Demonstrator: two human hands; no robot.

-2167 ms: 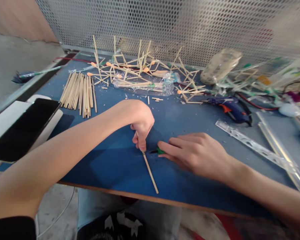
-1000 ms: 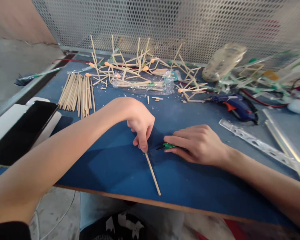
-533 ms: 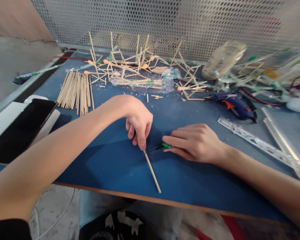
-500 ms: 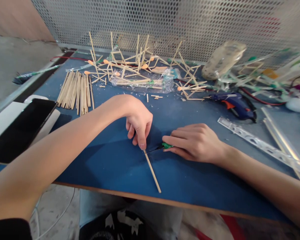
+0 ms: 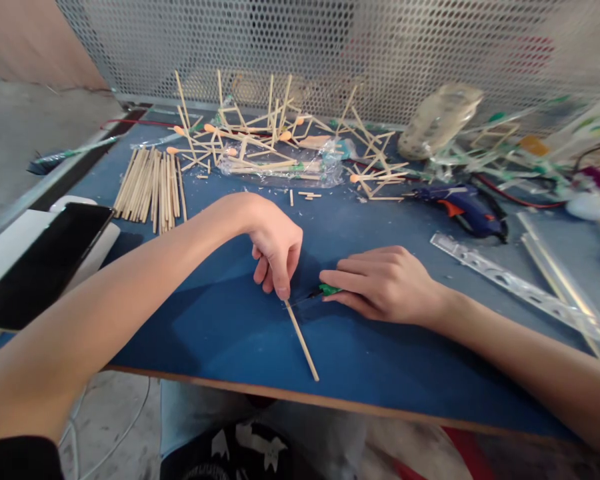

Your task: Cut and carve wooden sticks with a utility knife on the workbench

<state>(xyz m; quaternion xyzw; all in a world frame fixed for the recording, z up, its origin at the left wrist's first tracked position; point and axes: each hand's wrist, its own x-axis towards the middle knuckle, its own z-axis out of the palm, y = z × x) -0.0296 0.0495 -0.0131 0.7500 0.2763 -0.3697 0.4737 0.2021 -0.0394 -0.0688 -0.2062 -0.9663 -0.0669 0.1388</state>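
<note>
My left hand (image 5: 279, 253) is closed on the upper end of a thin wooden stick (image 5: 303, 343), pressing it down on the blue tabletop with thumb and fingertips. The rest of the stick slants toward the front edge of the table. Lying low on the right, my right hand (image 5: 385, 283) is closed around the green handle of a craft knife (image 5: 329, 289). Its thin blade points left and crosses the stick just below my left fingertips. Most of the handle is hidden inside the hand.
A bundle of wooden sticks (image 5: 153, 187) and a phone (image 5: 45, 267) lie on the left. Stick frames (image 5: 280, 133) and a plastic-wrapped pack (image 5: 285, 170) line the back. To the right are a glue gun (image 5: 467, 208), a clear ruler (image 5: 500, 277) and a jar (image 5: 437, 120).
Compared with about a second ago, the knife has moved left, so its blade now crosses the stick. My left hand keeps its hold on the stick's upper end. The view has shifted slightly.
</note>
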